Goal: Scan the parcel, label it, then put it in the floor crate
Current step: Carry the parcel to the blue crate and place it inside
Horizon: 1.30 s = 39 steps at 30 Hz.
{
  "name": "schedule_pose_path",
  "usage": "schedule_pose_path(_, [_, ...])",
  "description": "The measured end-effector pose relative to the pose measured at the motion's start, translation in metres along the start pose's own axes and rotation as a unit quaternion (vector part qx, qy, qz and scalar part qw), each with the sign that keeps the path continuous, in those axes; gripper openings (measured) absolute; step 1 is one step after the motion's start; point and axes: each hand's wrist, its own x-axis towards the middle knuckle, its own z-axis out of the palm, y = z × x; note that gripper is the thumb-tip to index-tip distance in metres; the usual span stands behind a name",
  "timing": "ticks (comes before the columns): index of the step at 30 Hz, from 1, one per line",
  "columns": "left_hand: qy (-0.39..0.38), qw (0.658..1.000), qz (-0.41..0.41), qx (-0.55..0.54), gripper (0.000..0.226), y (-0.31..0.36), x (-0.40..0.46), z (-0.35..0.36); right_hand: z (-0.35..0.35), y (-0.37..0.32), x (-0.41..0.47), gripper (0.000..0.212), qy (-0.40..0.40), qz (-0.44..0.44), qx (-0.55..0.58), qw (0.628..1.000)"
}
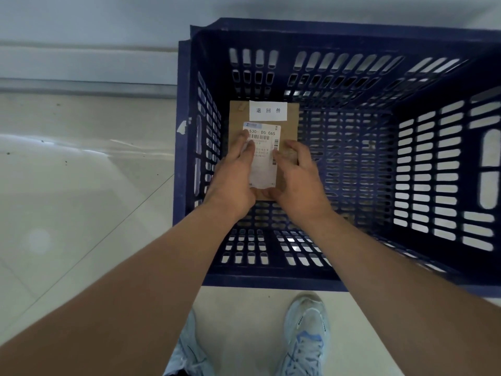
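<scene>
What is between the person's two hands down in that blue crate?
In the head view, the cardboard parcel with its white shipping label lies between the left hand and right hand, inside the crate.

Pale glossy floor tiles (81,213) are filling the left and lower part of the view, crossed by thin dark grout lines and catching soft glare from overhead light. A grey baseboard strip (81,86) is running along the foot of a pale bluish-white wall (95,20) at the top.

Bare, sleeveless forearms, pale blue trousers (187,346) at 6 o'clock, and a white sneaker (306,335) with blue laces.
</scene>
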Motion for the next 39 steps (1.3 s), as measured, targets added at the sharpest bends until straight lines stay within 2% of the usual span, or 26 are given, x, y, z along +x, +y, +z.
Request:
schedule_pose_path(8, [-0.021, 0.996, -0.021, 0.085, 0.101, 0.015, -0.003, -0.005, -0.005, -0.002, -0.003, 0.079, -0.028, 0.015, -0.002, 0.999])
schedule_pose_path(16, [-0.105, 0.981, -0.042, 0.159, 0.074, 0.058, -0.021, -0.036, -0.035, -0.026, -0.022, 0.053, -0.049, 0.056, -0.003, 0.997])
schedule_pose_path(19, [-0.142, 0.971, -0.037, 0.188, 0.064, 0.075, -0.035, -0.057, -0.058, -0.035, -0.036, 0.061, -0.045, 0.069, -0.005, 0.997])
schedule_pose_path(22, [-0.17, 0.964, -0.02, 0.201, 0.057, 0.088, -0.053, -0.077, -0.09, -0.05, -0.057, 0.044, -0.048, 0.085, -0.017, 0.995])
schedule_pose_path(24, [-0.17, 0.964, -0.013, 0.205, 0.054, 0.098, -0.067, -0.091, -0.108, -0.06, -0.072, 0.04, -0.04, 0.098, -0.015, 0.994])
schedule_pose_path(29, [-0.16, 0.96, -0.008, 0.231, 0.048, 0.125, -0.104, -0.131, -0.147, -0.086, -0.113, 0.045, -0.041, 0.106, 0.009, 0.993])
schedule_pose_path(35, [-0.135, 0.964, -0.013, 0.229, 0.068, 0.168, -0.156, -0.186, -0.212, -0.127, -0.166, 0.049, -0.026, 0.109, 0.018, 0.994])
schedule_pose_path(39, [-0.098, 0.968, 0.005, 0.229, 0.056, 0.211, -0.198, -0.23, -0.271, -0.16, -0.209, 0.05, -0.007, 0.098, -0.001, 0.995])
